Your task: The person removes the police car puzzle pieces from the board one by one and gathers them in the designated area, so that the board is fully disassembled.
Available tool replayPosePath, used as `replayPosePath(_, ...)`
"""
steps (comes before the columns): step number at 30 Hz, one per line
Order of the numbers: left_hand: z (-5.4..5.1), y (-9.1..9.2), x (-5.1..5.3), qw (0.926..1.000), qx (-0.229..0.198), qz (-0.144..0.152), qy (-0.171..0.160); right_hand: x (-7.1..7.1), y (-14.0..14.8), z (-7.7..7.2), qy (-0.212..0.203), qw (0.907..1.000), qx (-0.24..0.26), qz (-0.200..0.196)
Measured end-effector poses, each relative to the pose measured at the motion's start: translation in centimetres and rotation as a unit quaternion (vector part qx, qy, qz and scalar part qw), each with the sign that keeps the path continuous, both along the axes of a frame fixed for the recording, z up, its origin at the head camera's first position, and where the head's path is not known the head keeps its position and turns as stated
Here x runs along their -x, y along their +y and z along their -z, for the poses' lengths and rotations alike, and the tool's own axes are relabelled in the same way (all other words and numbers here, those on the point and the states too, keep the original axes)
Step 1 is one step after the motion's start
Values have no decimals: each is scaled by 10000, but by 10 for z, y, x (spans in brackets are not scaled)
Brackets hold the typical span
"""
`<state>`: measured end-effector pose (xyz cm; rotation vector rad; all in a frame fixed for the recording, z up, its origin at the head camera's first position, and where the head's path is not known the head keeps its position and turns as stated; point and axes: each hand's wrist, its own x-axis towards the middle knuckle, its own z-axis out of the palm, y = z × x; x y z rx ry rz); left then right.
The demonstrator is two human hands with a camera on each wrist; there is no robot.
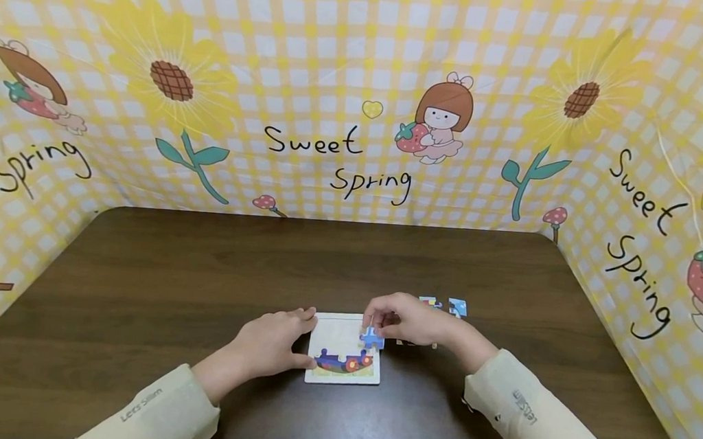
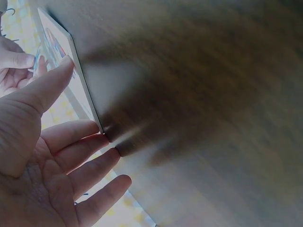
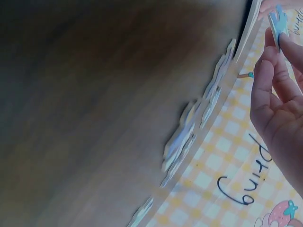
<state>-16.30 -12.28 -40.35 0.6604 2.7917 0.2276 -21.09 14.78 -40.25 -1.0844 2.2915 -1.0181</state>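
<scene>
A white puzzle board lies on the table with a joined strip of puzzle pieces along its lower part. The left hand rests at the board's left edge, its fingers fairly straight and the thumb on the near-left side; in the left wrist view the fingertips touch the board's rim. Above the board's right side, the right hand pinches a light blue puzzle piece between thumb and fingers. The same piece shows edge-on in the right wrist view.
Several loose puzzle pieces lie on the table right of the board, some hidden behind the right hand and forearm. The brown wooden table meets a yellow checked cloth at the back and both sides.
</scene>
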Motion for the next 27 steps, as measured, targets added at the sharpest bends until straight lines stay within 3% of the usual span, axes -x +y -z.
replayPosePath(14, 0, 0, -1, 10000, 6, -11, 1, 0, 42, -1, 172, 9990, 246, 325)
replayPosePath(27, 1, -1, -1, 10000, -63, 6, 28, -2, 80, -6, 214, 9966, 63, 792)
